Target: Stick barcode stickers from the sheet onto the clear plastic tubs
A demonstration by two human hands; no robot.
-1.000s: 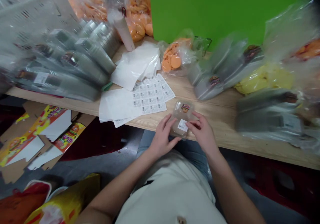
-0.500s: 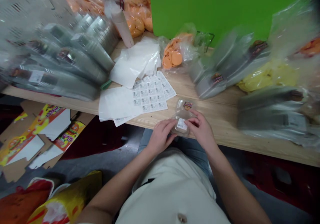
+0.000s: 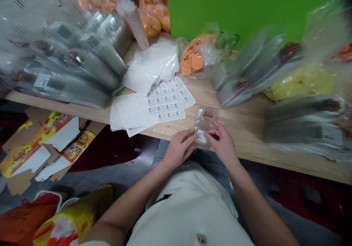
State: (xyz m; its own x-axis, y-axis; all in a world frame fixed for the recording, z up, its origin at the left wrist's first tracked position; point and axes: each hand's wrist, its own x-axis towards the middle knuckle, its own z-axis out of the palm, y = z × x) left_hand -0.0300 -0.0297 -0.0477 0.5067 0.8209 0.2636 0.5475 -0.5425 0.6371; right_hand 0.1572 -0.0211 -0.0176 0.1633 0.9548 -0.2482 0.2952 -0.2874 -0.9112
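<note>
A small clear plastic clamshell box (image 3: 204,124) lies at the near edge of the wooden table (image 3: 247,136). It carries a round colour sticker on its far part and a white label on its near part. My left hand (image 3: 178,149) grips its near left side with bent fingers. From the right, my right hand (image 3: 222,143) pinches the box beside the white label. Both hands press on the near half of the box.
A sheet of white printed labels (image 3: 167,103) and blank backing sheets (image 3: 132,112) lie left of the box. Stacks of clear boxes in plastic bags (image 3: 77,66) fill the left and right. Bags of orange discs (image 3: 194,59) stand at the back. Flat printed cartons (image 3: 41,143) lie on the floor.
My hands have drawn closer together over the box's near half, and my fingers now cover more of the white label. The view has shifted slightly.
</note>
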